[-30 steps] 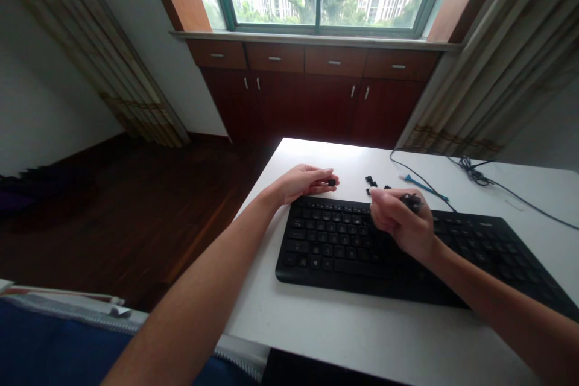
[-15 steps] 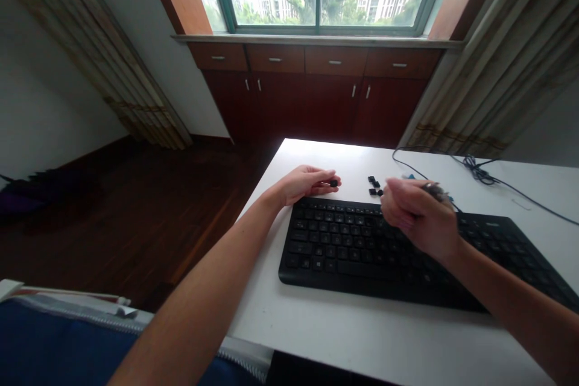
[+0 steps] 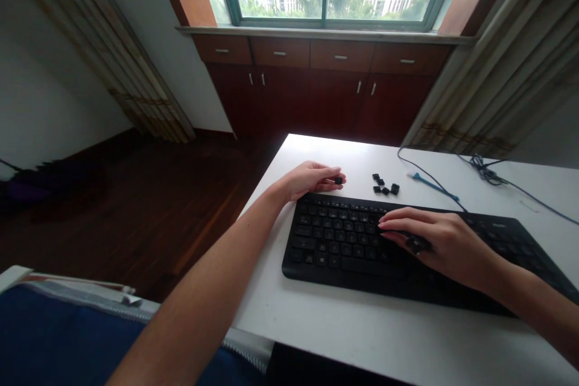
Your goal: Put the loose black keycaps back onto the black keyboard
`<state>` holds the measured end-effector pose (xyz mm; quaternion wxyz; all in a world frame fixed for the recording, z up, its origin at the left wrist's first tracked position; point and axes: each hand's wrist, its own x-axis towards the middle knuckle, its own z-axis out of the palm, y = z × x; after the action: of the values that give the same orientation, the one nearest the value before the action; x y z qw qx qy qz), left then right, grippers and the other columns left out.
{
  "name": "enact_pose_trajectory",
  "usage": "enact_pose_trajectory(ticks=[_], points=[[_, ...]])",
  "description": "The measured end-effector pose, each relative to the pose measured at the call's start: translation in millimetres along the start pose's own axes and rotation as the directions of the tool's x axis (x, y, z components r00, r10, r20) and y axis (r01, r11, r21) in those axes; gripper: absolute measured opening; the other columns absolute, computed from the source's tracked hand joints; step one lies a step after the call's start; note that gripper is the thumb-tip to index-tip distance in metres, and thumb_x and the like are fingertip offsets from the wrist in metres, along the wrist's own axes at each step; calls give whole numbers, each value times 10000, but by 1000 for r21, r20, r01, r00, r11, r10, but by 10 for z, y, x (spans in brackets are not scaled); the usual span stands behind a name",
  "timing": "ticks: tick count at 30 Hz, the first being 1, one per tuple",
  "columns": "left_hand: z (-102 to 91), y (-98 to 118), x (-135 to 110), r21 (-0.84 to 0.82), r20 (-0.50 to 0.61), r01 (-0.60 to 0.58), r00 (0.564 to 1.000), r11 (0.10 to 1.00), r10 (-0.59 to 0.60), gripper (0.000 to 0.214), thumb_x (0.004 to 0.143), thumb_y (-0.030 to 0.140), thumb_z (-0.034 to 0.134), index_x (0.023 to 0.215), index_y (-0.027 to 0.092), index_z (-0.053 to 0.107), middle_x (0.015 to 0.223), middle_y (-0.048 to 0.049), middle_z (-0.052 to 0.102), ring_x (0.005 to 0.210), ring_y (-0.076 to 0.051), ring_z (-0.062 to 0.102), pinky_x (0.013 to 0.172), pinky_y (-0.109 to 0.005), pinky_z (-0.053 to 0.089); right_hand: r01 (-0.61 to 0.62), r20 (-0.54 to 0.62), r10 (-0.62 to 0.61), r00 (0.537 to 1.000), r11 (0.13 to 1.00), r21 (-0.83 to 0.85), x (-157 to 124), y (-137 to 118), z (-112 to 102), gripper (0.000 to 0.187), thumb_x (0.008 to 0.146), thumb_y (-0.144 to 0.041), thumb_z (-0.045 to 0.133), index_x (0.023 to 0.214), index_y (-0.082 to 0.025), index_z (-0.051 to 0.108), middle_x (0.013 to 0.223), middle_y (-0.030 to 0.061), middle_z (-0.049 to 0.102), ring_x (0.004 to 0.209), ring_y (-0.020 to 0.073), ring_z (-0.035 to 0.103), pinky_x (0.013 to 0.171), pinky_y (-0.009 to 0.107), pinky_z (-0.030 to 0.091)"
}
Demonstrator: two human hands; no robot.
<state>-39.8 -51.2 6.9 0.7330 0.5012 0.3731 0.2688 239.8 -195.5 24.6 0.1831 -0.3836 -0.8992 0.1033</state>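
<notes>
A black wireless keyboard (image 3: 344,247) lies on the white table (image 3: 344,325), and a few of its keys look bare, though the picture is too small to be sure. My left hand (image 3: 312,180) rests beyond the keyboard's top left edge, pinching a small black keycap (image 3: 338,180) at its fingertips. My right hand (image 3: 434,241) lies palm down over the keyboard's right half, fingertips touching keys. A small dark clump (image 3: 417,244), probably keycaps, sits tucked in its curled fingers. Several loose black keycaps (image 3: 384,185) lie together beyond the keyboard.
A blue plastic tool (image 3: 435,187) lies on the table's far side, beside a thin dark cable (image 3: 420,164) and a tangled blue cable (image 3: 486,177). The table's left edge drops to a dark wood floor (image 3: 136,211). Wooden cabinets (image 3: 321,90) stand beyond it.
My right hand has come down from above the keyboard's top edge and now lies flat across the keys, still with the dark clump. My left hand has barely moved.
</notes>
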Motion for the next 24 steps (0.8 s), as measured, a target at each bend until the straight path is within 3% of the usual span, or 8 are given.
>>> enact_pose_trajectory(ticks=[7,18,24], points=[[-6,-10,11,11,5,-5,1000,1000,5,288,937,345,688,980,73,773,1175,-168,717,855,-111,710,845,-171,568,-16,-13,16,1000,999,45,37,1,-16,297,930,-165,581,1194,-252,685,1230,62,691,1012,211,715,895,347,591],[4,-7,7,12,14,-31,999,999,31,285,929,337,699,958,65,776,1158,-163,720,857,-103,691,878,-188,561,-60,-29,62,998,995,76,29,50,5,244,939,-234,626,1171,-278,690,1210,40,697,1022,200,708,915,350,588],[18,0,13,4,5,-17,1000,1000,17,290,924,343,706,956,64,776,1168,-175,716,875,-122,710,870,-199,554,-51,-22,53,998,997,63,13,20,5,293,924,-176,602,1186,-275,691,1233,49,691,1040,213,707,927,359,586]])
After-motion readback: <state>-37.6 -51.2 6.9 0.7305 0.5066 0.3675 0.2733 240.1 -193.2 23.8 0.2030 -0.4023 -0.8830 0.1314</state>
